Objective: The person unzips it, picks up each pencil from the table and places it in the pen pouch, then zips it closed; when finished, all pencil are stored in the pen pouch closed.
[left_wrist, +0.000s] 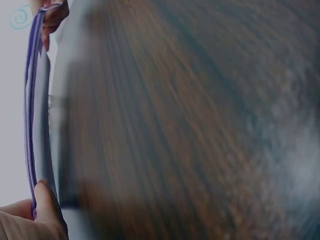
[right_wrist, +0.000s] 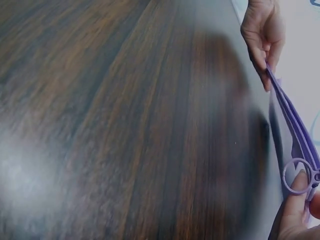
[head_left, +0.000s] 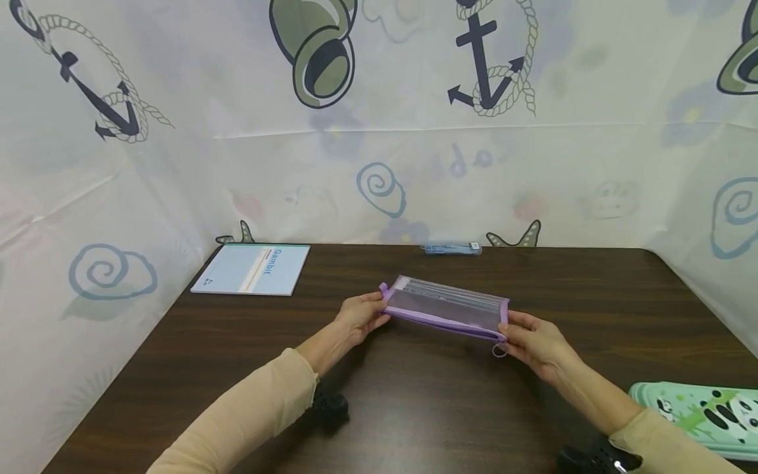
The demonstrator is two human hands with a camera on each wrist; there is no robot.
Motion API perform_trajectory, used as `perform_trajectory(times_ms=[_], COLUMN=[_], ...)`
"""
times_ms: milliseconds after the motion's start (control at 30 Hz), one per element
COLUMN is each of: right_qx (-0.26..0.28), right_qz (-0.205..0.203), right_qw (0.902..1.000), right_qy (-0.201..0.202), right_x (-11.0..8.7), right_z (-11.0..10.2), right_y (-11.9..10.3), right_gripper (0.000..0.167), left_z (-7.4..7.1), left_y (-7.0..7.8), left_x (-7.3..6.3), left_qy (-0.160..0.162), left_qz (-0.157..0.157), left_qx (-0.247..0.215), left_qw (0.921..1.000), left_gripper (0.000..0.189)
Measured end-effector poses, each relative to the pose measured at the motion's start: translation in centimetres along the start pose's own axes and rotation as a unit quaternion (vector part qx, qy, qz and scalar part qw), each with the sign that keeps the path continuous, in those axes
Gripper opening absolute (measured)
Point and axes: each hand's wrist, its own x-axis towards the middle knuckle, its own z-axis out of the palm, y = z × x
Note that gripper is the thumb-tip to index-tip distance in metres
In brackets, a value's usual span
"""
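Observation:
Held between both hands above the table is a clear zippered pencil pouch (head_left: 447,306) with purple edging and a purple zipper along the side nearest me. My left hand (head_left: 361,317) pinches its left end, thumb on one side and fingers on the other. At the other end, my right hand (head_left: 539,342) pinches the corner by the zipper. A purple ring pull (head_left: 500,350) hangs there; it shows larger beside the right thumb in the right wrist view. In the left wrist view the pouch (left_wrist: 34,110) appears edge-on. Whether anything lies inside it, I cannot tell.
A light blue notebook (head_left: 251,268) marked "Gambit" lies at the back left of the dark wooden table (head_left: 414,408). Near the back edge lies a slim blue packet (head_left: 453,249). At the right edge sits a green panda-patterned case (head_left: 705,418). Printed cloth (head_left: 284,164) surrounds the table.

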Motion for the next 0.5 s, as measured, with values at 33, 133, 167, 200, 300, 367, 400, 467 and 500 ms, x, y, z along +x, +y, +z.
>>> perform_trajectory(times_ms=[33, 133, 167, 200, 300, 367, 400, 467, 500], right_qx=[0.003, 0.017, 0.021, 0.024, 0.029, 0.034, 0.036, 0.044, 0.048], right_qz=[0.000, -0.003, -0.003, -0.004, -0.005, -0.009, -0.009, -0.011, -0.011], right_qw=[1.0000, 0.9998, 0.9997, 0.9995, 0.9991, 0.9988, 0.9986, 0.9982, 0.9980], right_qy=[0.004, 0.012, 0.015, 0.019, 0.030, 0.035, 0.037, 0.039, 0.041], right_x=[0.1, 0.3, 0.4, 0.6, 0.9, 1.2, 1.3, 1.4, 1.4], right_z=[0.0, 0.2, 0.2, 0.2, 0.2, 0.2, 0.2, 0.3, 0.4], right_y=[-0.1, -0.2, -0.2, -0.2, -0.2, -0.3, -0.4, -0.4, -0.3], right_gripper=[0.066, 0.066, 0.067, 0.066, 0.068, 0.068, 0.068, 0.067, 0.066], left_z=[0.0, 0.0, 0.0, 0.0, 0.4, 0.9, 1.4, 2.6, 3.3], left_y=[-0.1, -0.1, 0.0, 0.1, 0.6, 0.9, 0.9, 0.7, 0.3], left_x=[0.2, 0.4, 0.3, 0.3, -0.2, -0.8, -1.2, -2.2, -2.8], left_qy=[0.002, 0.021, 0.030, 0.041, 0.074, 0.083, 0.078, 0.048, 0.023], left_qz=[0.001, 0.008, 0.016, 0.027, 0.083, 0.121, 0.135, 0.142, 0.138], left_qx=[0.003, 0.007, 0.004, 0.003, -0.009, -0.022, -0.028, -0.039, -0.040], left_qw=[1.0000, 0.9997, 0.9994, 0.9988, 0.9938, 0.9889, 0.9873, 0.9880, 0.9894], left_gripper=[0.040, 0.039, 0.039, 0.040, 0.039, 0.037, 0.036, 0.032, 0.030])
